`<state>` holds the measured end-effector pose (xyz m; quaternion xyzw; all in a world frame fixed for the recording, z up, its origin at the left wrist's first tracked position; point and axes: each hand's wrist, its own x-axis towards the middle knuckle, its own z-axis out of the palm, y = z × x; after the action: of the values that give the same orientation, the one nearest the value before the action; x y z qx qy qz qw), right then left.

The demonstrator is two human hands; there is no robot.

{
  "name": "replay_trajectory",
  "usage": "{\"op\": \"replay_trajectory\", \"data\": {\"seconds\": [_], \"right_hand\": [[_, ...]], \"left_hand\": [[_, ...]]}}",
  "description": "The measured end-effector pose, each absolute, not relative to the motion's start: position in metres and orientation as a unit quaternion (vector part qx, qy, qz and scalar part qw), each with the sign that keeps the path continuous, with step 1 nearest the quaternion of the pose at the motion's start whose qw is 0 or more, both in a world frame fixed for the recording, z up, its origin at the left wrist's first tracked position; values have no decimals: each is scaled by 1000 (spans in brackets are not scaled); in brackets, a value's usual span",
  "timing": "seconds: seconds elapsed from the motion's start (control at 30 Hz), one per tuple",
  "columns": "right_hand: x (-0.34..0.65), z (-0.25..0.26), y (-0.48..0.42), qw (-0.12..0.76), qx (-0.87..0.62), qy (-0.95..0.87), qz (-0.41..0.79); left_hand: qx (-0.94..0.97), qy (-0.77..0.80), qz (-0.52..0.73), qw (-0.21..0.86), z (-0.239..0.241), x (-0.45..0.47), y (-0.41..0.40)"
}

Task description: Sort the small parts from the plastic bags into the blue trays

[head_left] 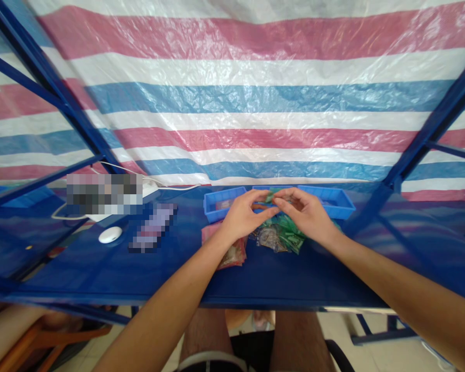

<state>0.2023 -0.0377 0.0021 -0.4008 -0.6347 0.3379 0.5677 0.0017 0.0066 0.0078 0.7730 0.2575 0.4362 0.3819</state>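
My left hand (247,214) and my right hand (305,213) meet in the middle, thumbs and fingers closed on a small green plastic bag (272,196). What the bag contains is too small to make out. Under the hands lie several more green bags (294,238) and a heap of clear bags (271,239) with small items inside. Pink bags (235,257) are piled beneath my left wrist, partly covered by it. Behind the hands stand a left blue bin (215,207), a middle bin largely hidden by my fingers, and a right blue bin (341,207).
On the blue table (194,258), a white rounded object (110,235) and a blurred-out flat item (153,230) sit to the left. White cables (178,187) run behind. Blue metal posts (422,134) frame a striped sheet (256,98). Another person's arm (11,330) shows at lower left.
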Motion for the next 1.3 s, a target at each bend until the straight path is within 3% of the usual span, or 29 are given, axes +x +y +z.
{"op": "replay_trajectory", "data": {"seconds": [0.13,0.3,0.47,0.67,0.73,0.87,0.97,1.2,1.3], "right_hand": [[202,7,-42,570,-394,-631,350],[208,2,-34,616,-417,-620,250],[209,-9,-24,605,-388,-599,353],[212,-7,-24,618,-425,-566,342],[212,-3,-26,627,-429,-563,326],[207,3,-33,604,-396,-592,357],[203,4,-37,589,-378,-602,384],[209,7,-36,605,-413,-631,254],[210,7,-36,578,-406,-657,264]], "left_hand": [[757,289,442,384,4,0,14],[683,274,488,469,7,1,17],[666,254,474,517,9,5,12],[757,306,468,338,12,0,10],[773,299,456,323,13,0,8],[770,261,442,379,11,2,4],[778,279,430,363,9,1,6],[685,275,498,455,6,1,19],[663,263,511,480,6,3,19]]}}
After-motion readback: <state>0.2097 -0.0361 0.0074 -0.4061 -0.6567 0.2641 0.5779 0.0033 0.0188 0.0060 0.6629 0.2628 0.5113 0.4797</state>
